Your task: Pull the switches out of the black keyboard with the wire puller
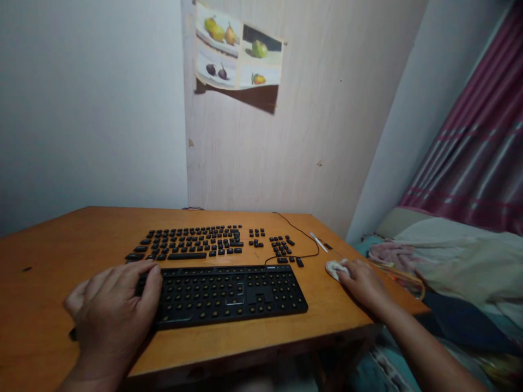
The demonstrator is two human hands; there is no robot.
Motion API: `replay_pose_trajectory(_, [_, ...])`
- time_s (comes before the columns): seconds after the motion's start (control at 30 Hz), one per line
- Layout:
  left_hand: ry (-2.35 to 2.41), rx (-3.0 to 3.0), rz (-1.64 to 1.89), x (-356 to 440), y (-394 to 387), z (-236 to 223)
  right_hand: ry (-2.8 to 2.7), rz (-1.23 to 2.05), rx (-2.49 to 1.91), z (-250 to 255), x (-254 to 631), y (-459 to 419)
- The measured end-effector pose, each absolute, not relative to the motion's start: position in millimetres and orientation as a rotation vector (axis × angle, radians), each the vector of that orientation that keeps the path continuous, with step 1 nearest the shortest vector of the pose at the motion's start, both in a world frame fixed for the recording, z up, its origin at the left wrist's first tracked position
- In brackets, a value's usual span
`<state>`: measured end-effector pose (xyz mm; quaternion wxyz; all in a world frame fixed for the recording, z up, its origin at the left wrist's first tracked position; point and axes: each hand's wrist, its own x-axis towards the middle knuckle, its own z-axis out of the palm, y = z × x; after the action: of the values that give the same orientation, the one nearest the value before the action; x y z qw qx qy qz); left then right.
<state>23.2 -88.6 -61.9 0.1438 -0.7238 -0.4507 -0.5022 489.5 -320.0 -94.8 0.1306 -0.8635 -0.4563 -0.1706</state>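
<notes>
Keyboard (pixel 229 294) partly hidden behind left hand (pixel 116 307)

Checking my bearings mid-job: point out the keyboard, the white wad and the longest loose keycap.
Keyboard (pixel 229 296): head view, middle of its visible top.
White wad (pixel 335 269): head view, its uncovered left part.
Longest loose keycap (pixel 187 256): head view, its middle.

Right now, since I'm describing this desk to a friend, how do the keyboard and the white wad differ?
The keyboard is black; the wad is white. The keyboard is long and flat; the wad is small and crumpled. The left hand rests on the keyboard; the right hand holds the wad. Both lie on the desk.
</notes>
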Motion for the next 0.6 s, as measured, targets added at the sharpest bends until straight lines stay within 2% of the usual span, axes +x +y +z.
replay_pose_trajectory(0.13, [-1.298,-2.064,-1.459,20.7,-87.5,-63.3,-1.292,-0.571,-2.462,-89.7,466.6,-322.6])
replay_pose_trajectory(0.3, [-1.369,-2.079,-1.565,14.2,-87.9,-62.4,-1.338,-0.362,-2.428,-87.5,430.2,-318.7])
replay_pose_trajectory(0.47, [-1.464,-2.115,-1.686,-7.8,-77.8,-58.7,-1.536,-0.445,-2.435,-97.7,422.0,-321.4])
replay_pose_trajectory(0.6, [-1.674,-2.132,-1.821,-33.5,-55.9,-62.3,-1.712,-0.256,-2.316,-108.2,432.5,-334.3])
